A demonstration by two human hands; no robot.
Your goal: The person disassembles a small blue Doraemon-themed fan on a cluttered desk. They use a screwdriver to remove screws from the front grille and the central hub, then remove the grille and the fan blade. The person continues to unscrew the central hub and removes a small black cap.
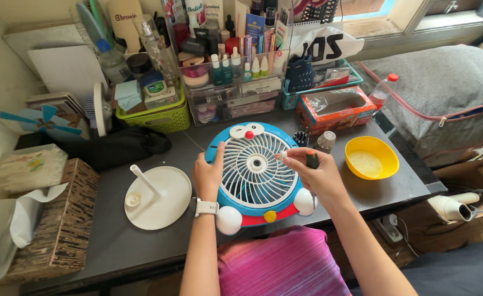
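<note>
My left hand (207, 174) lies spread on the rim of the round blue cartoon-faced plastic fan (257, 174) between my hands; my right hand (319, 176) pinches a dark-handled screwdriver (312, 161) over its white grille; I judge steady, upright pressure best.

Round blue cartoon-cat fan (255, 172), white grille up, lying flat at lower centre of frame; dark-handled screwdriver (312, 164) upright at its right edge.

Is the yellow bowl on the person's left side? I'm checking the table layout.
No, the yellow bowl sits on the table past the right hand, to the right of the blue fan.
</note>
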